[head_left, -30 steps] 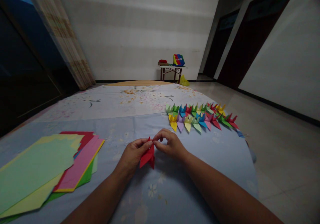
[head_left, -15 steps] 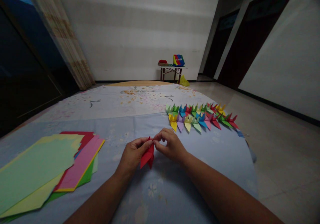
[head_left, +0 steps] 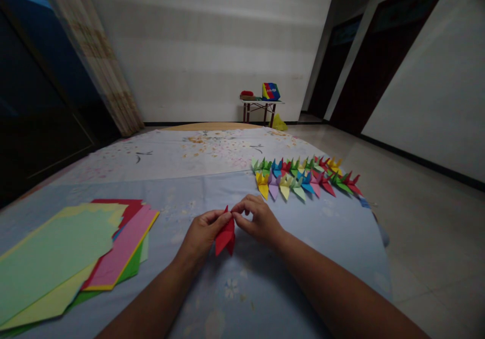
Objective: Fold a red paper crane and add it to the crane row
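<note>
A red origami crane [head_left: 226, 236] hangs between my two hands above the blue floral cloth, its lower points directed down toward me. My left hand [head_left: 206, 230] pinches its body from the left side, thumb on top. With thumb and forefinger, my right hand [head_left: 257, 218] pinches a narrow upper tip of the same crane; that tip is mostly hidden by the fingers. Beyond my right hand stand finished paper cranes [head_left: 285, 185] in several colours, lined up in close rows.
Stacked coloured paper sheets [head_left: 56, 258] lie at the left of the round table, whose flowered cloth [head_left: 178, 192] covers the top. A small folding table [head_left: 261, 102] with a colourful box [head_left: 270, 91] stands by the far wall. Curtains hang at left; dark doors are at right.
The red crane has turned slightly, its lower points shifting a little to the right. Both hands keep their pinch in nearly the same place.
</note>
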### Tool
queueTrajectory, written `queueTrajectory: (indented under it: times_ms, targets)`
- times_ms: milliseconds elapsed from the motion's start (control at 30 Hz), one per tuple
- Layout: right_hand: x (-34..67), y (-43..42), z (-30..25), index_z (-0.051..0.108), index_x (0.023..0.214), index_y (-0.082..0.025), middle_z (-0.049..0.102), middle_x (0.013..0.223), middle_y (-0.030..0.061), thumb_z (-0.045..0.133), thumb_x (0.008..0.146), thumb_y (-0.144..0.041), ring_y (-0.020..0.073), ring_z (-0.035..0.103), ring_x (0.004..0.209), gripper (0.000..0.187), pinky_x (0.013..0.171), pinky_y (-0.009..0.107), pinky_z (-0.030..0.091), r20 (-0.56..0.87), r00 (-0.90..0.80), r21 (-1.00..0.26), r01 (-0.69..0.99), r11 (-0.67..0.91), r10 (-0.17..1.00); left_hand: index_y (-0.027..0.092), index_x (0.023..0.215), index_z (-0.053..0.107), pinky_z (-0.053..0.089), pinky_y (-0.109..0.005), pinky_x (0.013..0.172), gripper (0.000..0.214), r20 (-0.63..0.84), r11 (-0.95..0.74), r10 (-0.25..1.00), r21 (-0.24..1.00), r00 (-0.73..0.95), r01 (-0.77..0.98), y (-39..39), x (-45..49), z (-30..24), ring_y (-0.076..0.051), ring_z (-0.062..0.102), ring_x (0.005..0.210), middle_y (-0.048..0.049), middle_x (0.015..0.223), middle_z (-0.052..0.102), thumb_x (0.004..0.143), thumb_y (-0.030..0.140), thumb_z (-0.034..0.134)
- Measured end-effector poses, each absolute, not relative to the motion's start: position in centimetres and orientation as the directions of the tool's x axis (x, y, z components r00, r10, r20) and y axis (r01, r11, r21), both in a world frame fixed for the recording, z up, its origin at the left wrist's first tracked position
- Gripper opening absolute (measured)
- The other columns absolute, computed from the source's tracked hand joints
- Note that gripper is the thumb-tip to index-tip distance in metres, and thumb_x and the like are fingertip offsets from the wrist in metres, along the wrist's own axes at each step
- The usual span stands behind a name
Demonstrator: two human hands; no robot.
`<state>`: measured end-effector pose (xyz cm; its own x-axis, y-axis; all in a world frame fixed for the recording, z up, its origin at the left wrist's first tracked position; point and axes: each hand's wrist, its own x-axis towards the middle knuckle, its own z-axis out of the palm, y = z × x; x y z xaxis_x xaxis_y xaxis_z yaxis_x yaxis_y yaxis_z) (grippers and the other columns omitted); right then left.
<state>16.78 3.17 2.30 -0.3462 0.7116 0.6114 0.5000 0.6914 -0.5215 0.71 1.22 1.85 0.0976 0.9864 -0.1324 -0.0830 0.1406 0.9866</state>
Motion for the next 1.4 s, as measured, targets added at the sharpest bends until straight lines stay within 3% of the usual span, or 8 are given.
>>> queueTrajectory:
  times_ms: [733,1033,1400]
  targets:
    - [16.69,2.78,2.92,0.060,0.074,-0.017,0.056,0.069,-0.0014,0.058,0.073,-0.016,0.0113,0.049,0.065,0.002,0.070,0.029,0.033,0.515,-0.355,-0.595,0.508,0.623,0.781,0.015,0.080,0.071,0.040,-0.021,0.056,0.028,-0.094,0.099,0.990,0.994,0.107,-0.044,1.40,0.69,1.97,-0.012,0.056,0.059,-0.0024,0.069,0.068,0.064,0.038,0.072]
    - [16.55,3.22,2.48,0.059,0.067,-0.017,0.055,0.062,-0.0024,0.059,0.075,-0.019,0.0098,0.049,0.059,0.008,0.060,0.023,0.038,0.491,-0.291,-0.700,0.430,0.570,0.821,0.015,0.080,0.071,0.041,-0.023,0.057,0.030,-0.088,0.093,0.993,0.994,0.083,-0.052,1.00,0.92,2.63,-0.015,0.057,0.061,-0.0033,0.070,0.068,0.062,0.039,0.073]
    - [17.12,3.41,2.34,0.060,0.077,-0.017,0.055,0.070,-0.0014,0.058,0.075,-0.015,0.0109,0.049,0.065,0.004,0.067,0.027,0.037,0.554,-0.359,-0.611,0.437,0.660,0.751,0.016,0.078,0.070,0.038,-0.021,0.053,0.026,-0.125,0.145,0.984,0.977,0.128,-0.155,1.34,0.61,2.05,-0.009,0.052,0.053,0.0001,0.064,0.065,0.063,0.038,0.073]
